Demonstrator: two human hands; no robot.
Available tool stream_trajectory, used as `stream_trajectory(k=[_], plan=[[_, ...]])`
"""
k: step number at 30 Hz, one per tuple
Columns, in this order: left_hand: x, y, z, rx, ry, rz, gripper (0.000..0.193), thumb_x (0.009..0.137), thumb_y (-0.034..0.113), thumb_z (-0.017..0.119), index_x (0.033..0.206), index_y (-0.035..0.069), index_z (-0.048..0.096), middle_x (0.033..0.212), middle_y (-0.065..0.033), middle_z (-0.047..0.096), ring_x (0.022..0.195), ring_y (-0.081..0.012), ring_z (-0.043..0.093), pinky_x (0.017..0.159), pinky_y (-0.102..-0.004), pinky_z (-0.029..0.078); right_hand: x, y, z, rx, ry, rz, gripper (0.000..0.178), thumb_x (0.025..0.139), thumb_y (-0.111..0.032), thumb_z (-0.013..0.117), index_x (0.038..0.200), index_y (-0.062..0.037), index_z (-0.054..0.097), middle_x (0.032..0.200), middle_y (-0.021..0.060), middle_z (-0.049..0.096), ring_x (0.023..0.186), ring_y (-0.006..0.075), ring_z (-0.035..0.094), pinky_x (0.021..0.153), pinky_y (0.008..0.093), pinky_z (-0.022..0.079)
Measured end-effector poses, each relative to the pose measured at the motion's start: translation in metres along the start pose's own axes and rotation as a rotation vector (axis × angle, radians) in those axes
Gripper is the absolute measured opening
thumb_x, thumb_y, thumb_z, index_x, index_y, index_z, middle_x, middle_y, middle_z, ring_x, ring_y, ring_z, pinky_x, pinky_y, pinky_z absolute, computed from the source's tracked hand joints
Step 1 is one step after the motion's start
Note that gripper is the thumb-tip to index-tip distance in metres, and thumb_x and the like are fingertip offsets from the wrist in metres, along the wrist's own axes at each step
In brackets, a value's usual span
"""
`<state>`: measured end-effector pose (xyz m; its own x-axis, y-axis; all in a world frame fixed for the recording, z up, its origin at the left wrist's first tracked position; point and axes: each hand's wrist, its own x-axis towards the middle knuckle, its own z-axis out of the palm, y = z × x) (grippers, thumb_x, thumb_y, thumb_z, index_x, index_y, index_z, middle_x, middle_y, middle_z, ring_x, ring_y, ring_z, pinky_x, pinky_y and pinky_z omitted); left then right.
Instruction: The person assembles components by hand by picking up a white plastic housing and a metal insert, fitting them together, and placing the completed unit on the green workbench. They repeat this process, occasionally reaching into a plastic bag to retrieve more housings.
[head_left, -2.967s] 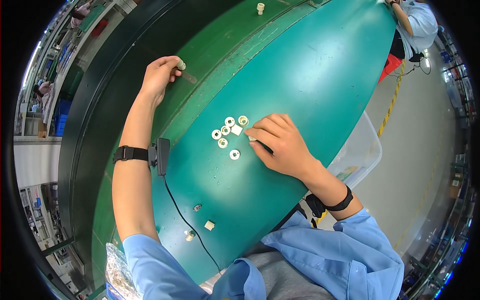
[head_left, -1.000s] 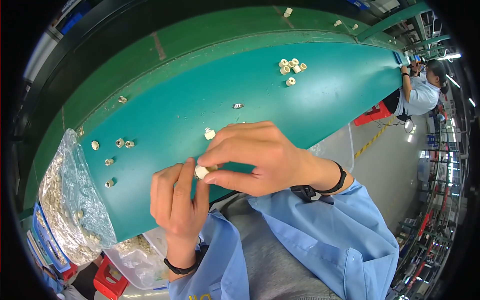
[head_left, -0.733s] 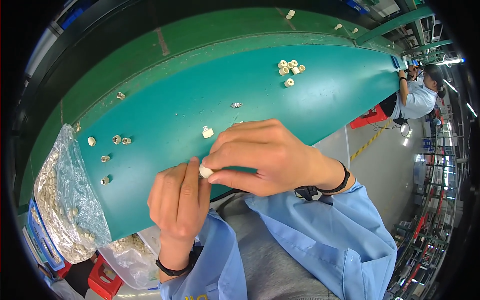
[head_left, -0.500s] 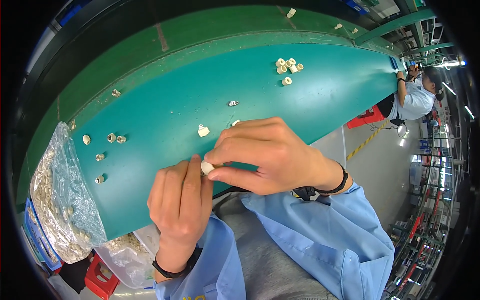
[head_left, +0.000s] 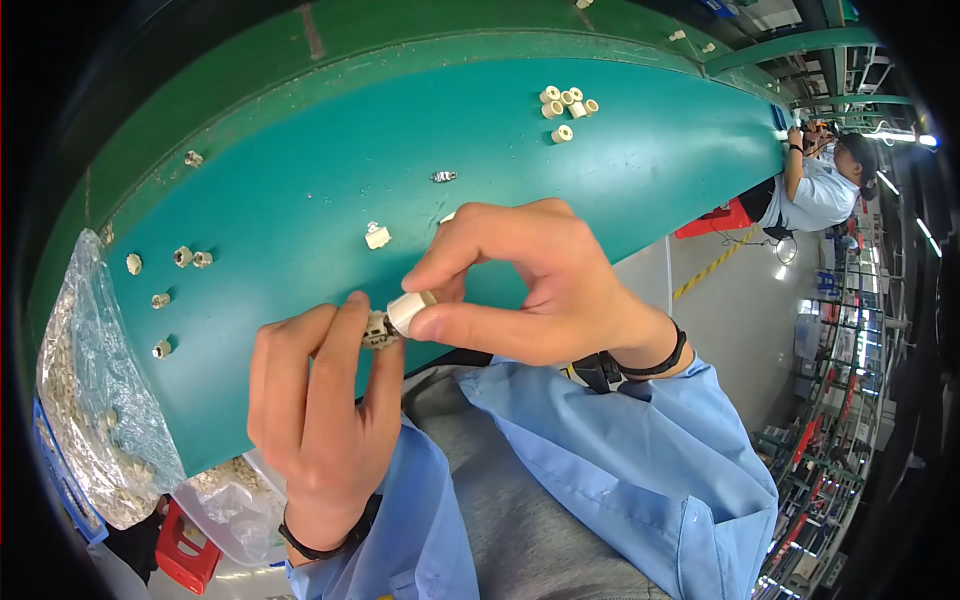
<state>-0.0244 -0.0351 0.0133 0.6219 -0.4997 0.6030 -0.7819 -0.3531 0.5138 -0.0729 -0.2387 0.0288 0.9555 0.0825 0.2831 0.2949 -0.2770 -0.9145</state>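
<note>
My left hand pinches a small cream plastic piece with dark slots and some metal between thumb and fingers. In my right hand, thumb and fingertips grip a short hollow cream plastic cap. The cap's left end meets the slotted piece, and the two lie in line; whether they are joined cannot be told. Just beyond my hands, a squarish cream plastic part lies on the green mat. A small metal piece rests farther back, and another cream bit is partly hidden behind my right hand.
Several cream caps cluster at the back. Several slotted pieces are scattered at the left, beside a clear plastic bag of parts. A second bag and a red stool are below. A co-worker sits far right.
The cap has tilted and my right fingers have shifted on it. More of the slotted piece now shows beside my left fingers. The whole view has shifted slightly.
</note>
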Motion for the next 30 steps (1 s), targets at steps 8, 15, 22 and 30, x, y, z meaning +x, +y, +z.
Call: stream_trajectory(k=[8, 15, 22, 30], plan=[[-0.003, 0.005, -0.004, 0.061, 0.020, 0.066, 0.041, 0.066, -0.009, 0.081, 0.106, -0.007, 0.073, 0.087, -0.0110, 0.060, 0.070, -0.0240, 0.057, 0.056, -0.0353, 0.046, -0.008, 0.007, 0.003, 0.253, 0.039, -0.026, 0.024, 0.084, 0.002, 0.082, 0.103, 0.0078, 0.069, 0.091, 0.0183, 0.074, 0.077, 0.0220, 0.072, 0.068, 0.0315, 0.056], [-0.006, -0.001, -0.005, 0.029, 0.011, 0.119, 0.039, 0.066, -0.009, 0.081, 0.104, -0.010, 0.072, 0.085, -0.0127, 0.065, 0.070, -0.0252, 0.062, 0.057, -0.0353, 0.050, -0.003, 0.000, 0.002, -0.126, -0.009, -0.269, 0.024, 0.082, -0.003, 0.085, 0.101, 0.0047, 0.072, 0.094, 0.0192, 0.075, 0.077, 0.0254, 0.074, 0.065, 0.0331, 0.059], [-0.009, -0.004, 0.003, -0.032, 0.004, 0.151, 0.034, 0.070, -0.008, 0.080, 0.102, -0.011, 0.071, 0.087, -0.0151, 0.070, 0.071, -0.0275, 0.067, 0.060, -0.0371, 0.054, -0.001, 0.004, 0.000, -0.022, -0.038, -0.221, 0.025, 0.080, -0.005, 0.087, 0.100, 0.0025, 0.073, 0.093, 0.0173, 0.076, 0.076, 0.0257, 0.074, 0.063, 0.0326, 0.059], [-0.027, -0.031, 0.043, -0.325, -0.136, -0.212, 0.032, 0.082, -0.005, 0.077, 0.112, -0.003, 0.066, 0.100, -0.0149, 0.073, 0.077, -0.0274, 0.070, 0.070, -0.0379, 0.056, -0.007, 0.044, 0.009, -0.308, 0.053, -0.248, 0.028, 0.081, -0.012, 0.086, 0.103, -0.0023, 0.073, 0.083, 0.0081, 0.072, 0.069, 0.0212, 0.067, 0.062, 0.0318, 0.051]])
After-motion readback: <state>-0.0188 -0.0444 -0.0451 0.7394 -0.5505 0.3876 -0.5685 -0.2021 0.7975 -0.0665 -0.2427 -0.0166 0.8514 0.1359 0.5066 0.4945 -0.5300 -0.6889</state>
